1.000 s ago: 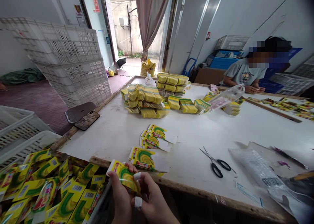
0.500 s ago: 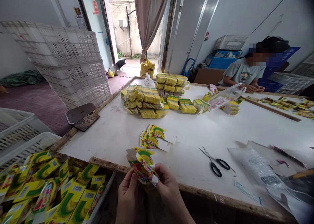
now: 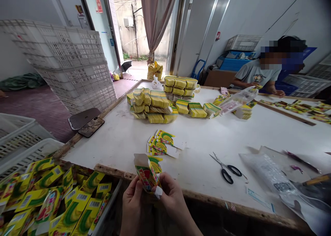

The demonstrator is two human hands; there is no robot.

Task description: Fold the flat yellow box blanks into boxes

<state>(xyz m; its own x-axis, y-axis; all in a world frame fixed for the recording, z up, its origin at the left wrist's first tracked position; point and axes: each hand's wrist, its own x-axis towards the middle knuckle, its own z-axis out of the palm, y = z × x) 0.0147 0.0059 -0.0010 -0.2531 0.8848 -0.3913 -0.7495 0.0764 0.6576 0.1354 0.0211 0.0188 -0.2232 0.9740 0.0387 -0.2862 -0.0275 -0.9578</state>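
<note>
Head: carton (image 3: 146,174) print illegible.

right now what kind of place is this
Probably a small packaging workshop: bundled flat cartons piled on the worktable, folded boxes filling a crate. Left hand and right hand hold one box.
</note>
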